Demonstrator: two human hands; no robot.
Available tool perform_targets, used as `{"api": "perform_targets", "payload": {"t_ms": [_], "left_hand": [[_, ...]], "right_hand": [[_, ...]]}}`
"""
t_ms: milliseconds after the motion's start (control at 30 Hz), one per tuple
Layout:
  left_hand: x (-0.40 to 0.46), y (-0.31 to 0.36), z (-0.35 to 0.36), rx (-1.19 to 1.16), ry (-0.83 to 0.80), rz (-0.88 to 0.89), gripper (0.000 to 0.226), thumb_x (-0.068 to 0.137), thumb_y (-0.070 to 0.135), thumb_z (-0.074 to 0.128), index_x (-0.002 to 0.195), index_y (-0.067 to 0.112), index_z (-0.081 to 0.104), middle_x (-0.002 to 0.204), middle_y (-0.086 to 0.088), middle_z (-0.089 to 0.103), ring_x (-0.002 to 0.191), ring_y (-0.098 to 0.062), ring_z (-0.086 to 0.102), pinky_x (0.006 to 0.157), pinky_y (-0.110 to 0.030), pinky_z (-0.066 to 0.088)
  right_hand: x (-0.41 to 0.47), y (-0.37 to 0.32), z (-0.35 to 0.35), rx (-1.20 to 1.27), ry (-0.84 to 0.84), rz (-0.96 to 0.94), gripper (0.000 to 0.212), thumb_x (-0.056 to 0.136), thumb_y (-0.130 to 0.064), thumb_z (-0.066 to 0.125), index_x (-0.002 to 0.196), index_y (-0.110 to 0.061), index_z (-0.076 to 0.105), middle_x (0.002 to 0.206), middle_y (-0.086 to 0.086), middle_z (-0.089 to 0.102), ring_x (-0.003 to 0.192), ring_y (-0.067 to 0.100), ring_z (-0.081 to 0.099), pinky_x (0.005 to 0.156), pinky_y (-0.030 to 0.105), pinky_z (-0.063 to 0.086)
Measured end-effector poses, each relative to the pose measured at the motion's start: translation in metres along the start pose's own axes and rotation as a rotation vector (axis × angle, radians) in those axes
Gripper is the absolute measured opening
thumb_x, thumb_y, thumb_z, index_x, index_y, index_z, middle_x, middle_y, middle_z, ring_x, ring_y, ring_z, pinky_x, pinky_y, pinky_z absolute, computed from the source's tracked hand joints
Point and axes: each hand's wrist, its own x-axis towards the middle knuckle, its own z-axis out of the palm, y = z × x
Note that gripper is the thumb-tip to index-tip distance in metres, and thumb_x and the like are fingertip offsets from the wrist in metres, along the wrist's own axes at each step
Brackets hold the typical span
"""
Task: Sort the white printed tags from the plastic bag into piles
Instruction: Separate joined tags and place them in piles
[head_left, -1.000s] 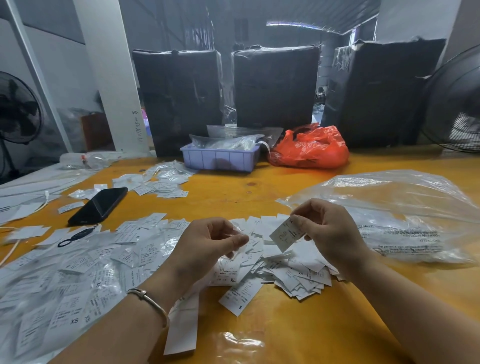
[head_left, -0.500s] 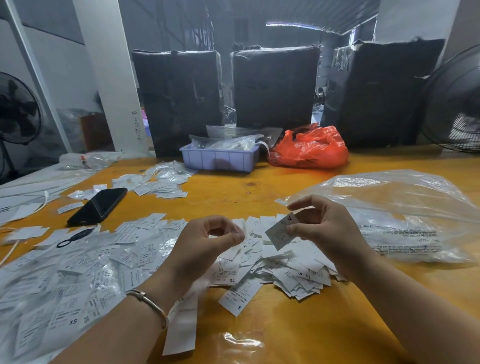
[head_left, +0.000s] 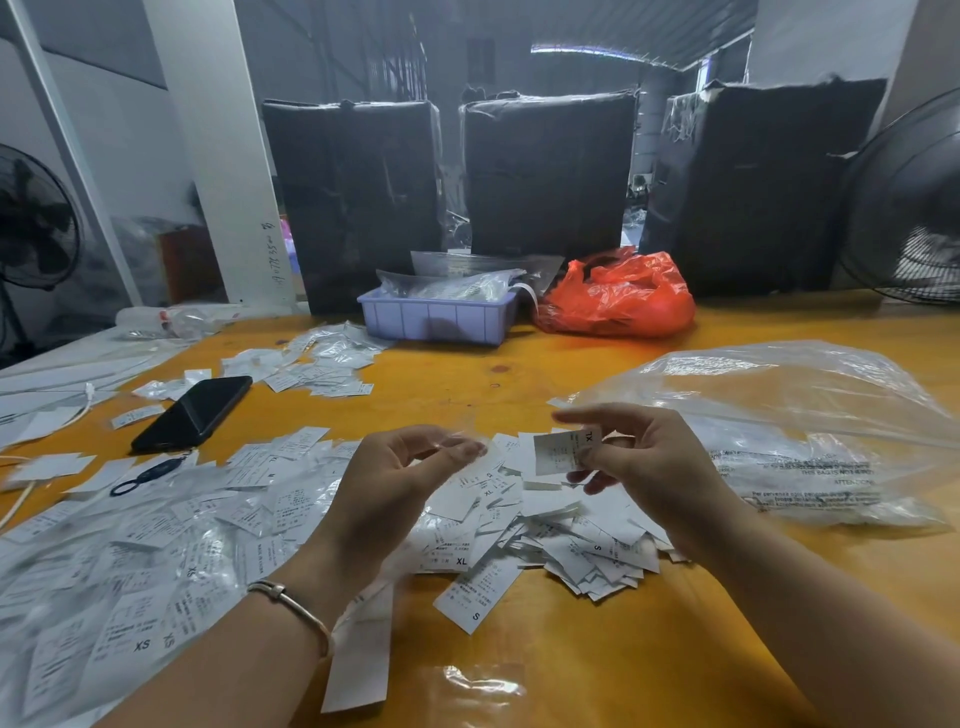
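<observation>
Fingers of right hand (head_left: 644, 462) pinch XL tag (head_left: 563, 451); left hand (head_left: 400, 473) raised, fingers curled, seemingly holding nothing.

Tag pile (head_left: 524, 525) lay on table (head_left: 597, 670), plastic bag (head_left: 779, 421) right of it, phone (head_left: 195, 413) left, tray (head_left: 441, 319) behind.

A glossy orange-yellow table top (head_left: 519, 374) with a wood knot is seen, and matt white printed paper tags (head_left: 597, 551) are spread over it. At three o'clock lies a clear, crinkled, shiny plastic bag (head_left: 810, 415); at twelve o'clock a matt lilac plastic tray (head_left: 436, 319) and a glossy red plastic bag (head_left: 618, 296) are found. At ten o'clock a smooth, glossy black phone (head_left: 195, 413) is seen, and a thin polished metal bangle (head_left: 291, 603) is worn on the left wrist.
</observation>
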Motion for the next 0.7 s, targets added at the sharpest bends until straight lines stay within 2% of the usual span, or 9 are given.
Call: {"api": "perform_targets", "payload": {"t_ms": [67, 167, 267, 333, 367, 467, 500, 600, 700], "left_hand": [[0.000, -0.001, 0.000, 0.000, -0.054, 0.007, 0.018, 0.081, 0.032, 0.069, 0.086, 0.017, 0.077, 0.076, 0.001, 0.074, 0.072, -0.005, 0.065, 0.071, -0.020, 0.046], [-0.002, -0.002, 0.000, -0.001, -0.132, 0.028, 0.025, 0.078, 0.038, 0.069, 0.081, 0.013, 0.074, 0.066, 0.005, 0.067, 0.064, -0.003, 0.059, 0.065, -0.011, 0.047], [-0.002, 0.000, 0.002, 0.046, -0.241, 0.035, 0.035, 0.072, 0.044, 0.068, 0.076, 0.009, 0.070, 0.070, 0.003, 0.067, 0.068, -0.004, 0.059, 0.062, -0.010, 0.044], [-0.004, 0.003, 0.005, 0.071, -0.349, 0.044, 0.034, 0.076, 0.040, 0.068, 0.076, 0.006, 0.067, 0.069, 0.002, 0.068, 0.065, -0.006, 0.059, 0.059, -0.013, 0.044], [-0.005, 0.004, 0.006, 0.077, -0.404, 0.049, 0.031, 0.078, 0.037, 0.069, 0.077, 0.005, 0.067, 0.068, 0.001, 0.070, 0.063, -0.007, 0.061, 0.058, -0.014, 0.043], [-0.008, 0.006, 0.008, 0.077, -0.470, 0.038, 0.033, 0.080, 0.031, 0.071, 0.078, -0.001, 0.065, 0.068, -0.004, 0.072, 0.059, -0.012, 0.064, 0.055, -0.015, 0.043], [-0.008, 0.006, 0.008, 0.076, -0.462, 0.034, 0.036, 0.079, 0.032, 0.072, 0.078, -0.004, 0.063, 0.068, -0.005, 0.072, 0.059, -0.013, 0.065, 0.055, -0.015, 0.044], [-0.007, 0.006, 0.006, 0.029, -0.423, 0.021, 0.039, 0.072, 0.028, 0.079, 0.079, -0.006, 0.064, 0.069, -0.008, 0.071, 0.064, -0.015, 0.066, 0.061, -0.019, 0.049], [-0.006, 0.004, 0.005, 0.054, -0.382, 0.041, 0.024, 0.067, 0.023, 0.084, 0.076, 0.004, 0.071, 0.073, -0.007, 0.070, 0.071, -0.015, 0.063, 0.067, -0.026, 0.048]], "right_hand": [[-0.001, 0.001, 0.003, -0.061, -0.019, 0.002, 0.035, 0.085, 0.014, 0.051, 0.092, -0.010, 0.076, 0.084, 0.015, 0.072, 0.063, 0.016, 0.067, 0.054, 0.020, 0.051], [0.000, 0.001, 0.003, -0.123, -0.056, 0.019, 0.033, 0.086, 0.009, 0.051, 0.088, -0.011, 0.077, 0.084, 0.005, 0.072, 0.067, 0.011, 0.062, 0.056, 0.018, 0.048], [-0.004, -0.005, 0.007, -0.078, -0.168, 0.002, 0.012, 0.085, -0.021, 0.065, 0.087, -0.018, 0.077, 0.084, -0.005, 0.068, 0.071, 0.004, 0.059, 0.060, 0.018, 0.046], [-0.007, -0.009, 0.010, -0.058, -0.259, -0.028, 0.031, 0.074, -0.042, 0.066, 0.088, -0.017, 0.077, 0.090, 0.003, 0.066, 0.076, 0.008, 0.058, 0.064, 0.021, 0.045], [-0.008, -0.009, 0.012, -0.076, -0.291, -0.053, 0.035, 0.072, -0.045, 0.066, 0.088, -0.016, 0.077, 0.091, 0.006, 0.065, 0.078, 0.013, 0.059, 0.068, 0.026, 0.046], [-0.012, -0.012, 0.014, -0.097, -0.326, -0.114, 0.031, 0.072, -0.037, 0.071, 0.080, -0.007, 0.076, 0.084, 0.011, 0.068, 0.084, 0.034, 0.061, 0.076, 0.049, 0.048], [-0.011, -0.011, 0.014, -0.084, -0.314, -0.124, 0.030, 0.071, -0.034, 0.072, 0.078, -0.005, 0.075, 0.081, 0.013, 0.069, 0.082, 0.039, 0.060, 0.075, 0.052, 0.048], [-0.010, -0.009, 0.013, -0.036, -0.247, -0.112, 0.020, 0.073, -0.023, 0.076, 0.073, -0.003, 0.074, 0.072, 0.014, 0.069, 0.068, 0.030, 0.061, 0.069, 0.043, 0.049], [-0.008, -0.006, 0.013, 0.051, -0.171, -0.088, 0.013, 0.076, -0.018, 0.075, 0.072, -0.005, 0.075, 0.069, 0.011, 0.070, 0.066, 0.017, 0.062, 0.066, 0.029, 0.048]]}}
